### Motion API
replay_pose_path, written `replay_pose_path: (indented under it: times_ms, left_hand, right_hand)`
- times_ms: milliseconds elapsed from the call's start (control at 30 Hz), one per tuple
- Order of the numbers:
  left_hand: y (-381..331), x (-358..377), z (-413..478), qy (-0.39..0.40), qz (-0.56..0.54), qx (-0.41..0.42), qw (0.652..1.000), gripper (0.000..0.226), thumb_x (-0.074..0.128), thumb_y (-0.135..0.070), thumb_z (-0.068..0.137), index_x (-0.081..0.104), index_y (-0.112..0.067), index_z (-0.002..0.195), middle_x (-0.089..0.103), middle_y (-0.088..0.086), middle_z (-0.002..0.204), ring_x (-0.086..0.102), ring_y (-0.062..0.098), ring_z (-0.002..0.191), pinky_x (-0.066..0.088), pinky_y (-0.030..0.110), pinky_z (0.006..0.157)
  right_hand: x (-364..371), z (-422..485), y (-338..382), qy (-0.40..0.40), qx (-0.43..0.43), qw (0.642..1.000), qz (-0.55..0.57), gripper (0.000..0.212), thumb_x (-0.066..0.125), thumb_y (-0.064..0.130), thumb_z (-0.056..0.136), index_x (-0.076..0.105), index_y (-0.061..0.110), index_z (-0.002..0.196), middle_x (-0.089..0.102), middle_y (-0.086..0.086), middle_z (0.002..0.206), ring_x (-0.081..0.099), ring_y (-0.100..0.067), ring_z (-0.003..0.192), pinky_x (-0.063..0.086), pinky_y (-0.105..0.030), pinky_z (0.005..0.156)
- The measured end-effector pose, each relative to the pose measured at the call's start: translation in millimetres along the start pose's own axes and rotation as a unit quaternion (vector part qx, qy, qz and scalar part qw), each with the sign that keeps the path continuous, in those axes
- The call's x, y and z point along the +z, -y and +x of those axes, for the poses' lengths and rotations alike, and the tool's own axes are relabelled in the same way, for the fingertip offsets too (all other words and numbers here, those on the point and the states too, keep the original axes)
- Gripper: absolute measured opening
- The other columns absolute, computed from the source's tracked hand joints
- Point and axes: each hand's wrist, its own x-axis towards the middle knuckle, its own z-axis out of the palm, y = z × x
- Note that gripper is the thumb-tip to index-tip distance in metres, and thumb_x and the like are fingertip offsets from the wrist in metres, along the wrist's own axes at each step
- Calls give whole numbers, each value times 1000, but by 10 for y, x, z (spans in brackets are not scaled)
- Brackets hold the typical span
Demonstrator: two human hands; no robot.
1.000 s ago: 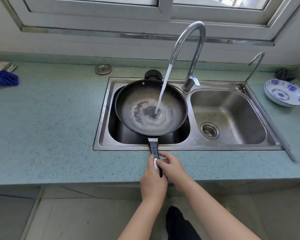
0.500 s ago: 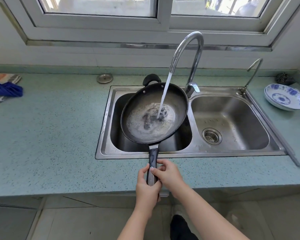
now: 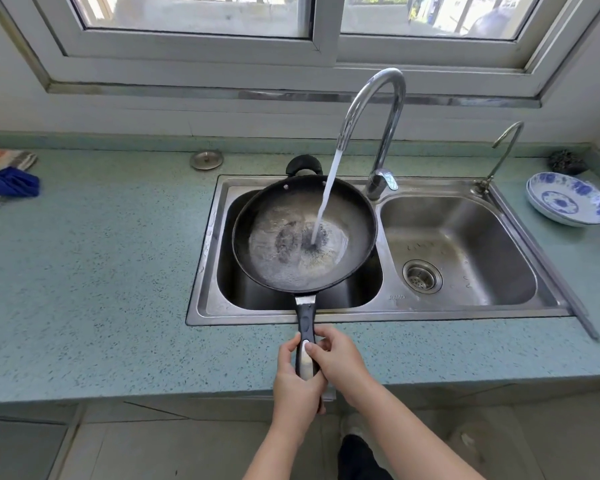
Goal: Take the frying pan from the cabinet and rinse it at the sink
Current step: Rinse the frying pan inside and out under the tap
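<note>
A: The frying pan sits over the left basin of the sink, and water from the tall tap lands just right of its centre.

B: There's a shallow, foamy pool across the pan floor. And look at the grip: both hands are on the black handle, which reaches out over the near edge of the bench.

A: Right, the left hand has its fingers curled tight round the handle's end. The right hand closes on it from the other side, thumb laid on top.

B: Off to the far right, a blue-patterned plate rests on the bench, with a small second tap beside the right basin. A blue cloth lies far left.
</note>
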Motion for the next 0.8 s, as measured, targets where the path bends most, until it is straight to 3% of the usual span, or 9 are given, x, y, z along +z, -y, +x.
replay_pose_path:
  times_ms: [100,233,400,533,600,667,800]
  left_hand:
    - [-21,20,-2,5,24,5,1000,55,68,-4,75,49,-49,100,66,7,72,51,7,38,41,19,33]
    - [-57,28,-13,12,43,-2,999,59,64,-2,78,47,-48,111,70,9,87,58,13,53,46,26,42]
    - [-124,59,-48,-2,104,-13,995,58,66,-17,78,38,-56,112,65,2,72,53,8,41,41,18,33]
    - [-161,87,-61,-15,157,-20,987,63,63,-19,79,36,-48,128,63,3,74,55,15,45,47,25,34]
    - [-185,117,-76,-24,195,-7,980,65,62,-20,79,33,-45,132,64,3,79,62,22,59,57,38,50]
    - [-197,153,-98,-30,231,12,972,66,60,-21,81,29,-41,135,64,4,83,64,31,74,58,47,64]
    - [-209,219,-125,-55,288,43,955,70,58,-23,83,21,-35,142,69,13,93,65,34,84,54,37,70]
  right_hand:
    - [-31,8,-20,13,6,999,32,31,56,14,88,59,13,119,67,-16,99,63,-29,94,51,-41,88]
    - [-69,6,-54,46,25,991,123,30,55,8,89,59,9,119,65,-8,86,63,-17,79,52,-25,67]
    - [-99,22,-70,80,41,976,200,31,53,1,89,59,6,120,67,-9,87,64,-12,72,50,-16,59]
    - [-138,36,-78,108,45,962,246,27,51,-4,89,63,10,109,68,-1,77,66,-2,59,50,-13,54]
    - [-162,38,-79,119,45,957,259,28,50,-5,89,62,8,112,68,-4,81,67,-6,65,52,-14,58]
    - [-185,34,-85,129,46,952,273,30,49,-5,90,60,5,116,68,-8,86,66,-11,72,53,-16,62]
    - [-232,29,-108,152,53,934,319,32,46,-4,91,56,1,121,67,-7,88,65,-11,74,53,-18,64]
